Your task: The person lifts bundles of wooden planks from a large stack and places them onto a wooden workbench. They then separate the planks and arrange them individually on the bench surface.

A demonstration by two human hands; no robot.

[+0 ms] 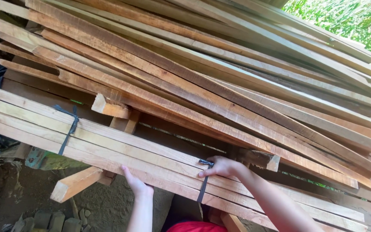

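Your right hand (pixel 220 166) pinches the dark strap (pixel 203 182) binding the bundle of pale planks (pixel 108 144), fingers closed on its upper end at the bundle's top face. Your left hand (pixel 136 184) presses open-palmed against the bundle's lower edge. A second dark strap (pixel 68 131) wraps the bundle's left end. Reddish boards (pixel 220 86) lie stacked behind.

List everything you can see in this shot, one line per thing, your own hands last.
Long sawn wooden planks: many, reddish-tan, stacked slantwise across the upper frame.
Bundle of pale wooden slats: one, light tan, lower front.
Dark binding straps: two, blue-black, around the bundle.
Short wooden blocks: several, tan, between bundle and stack.
Green foliage: top right.
Bare soil: brown, bottom left.
Left hand: under the bundle's lower edge.
Right hand: on the bundle at the right strap.
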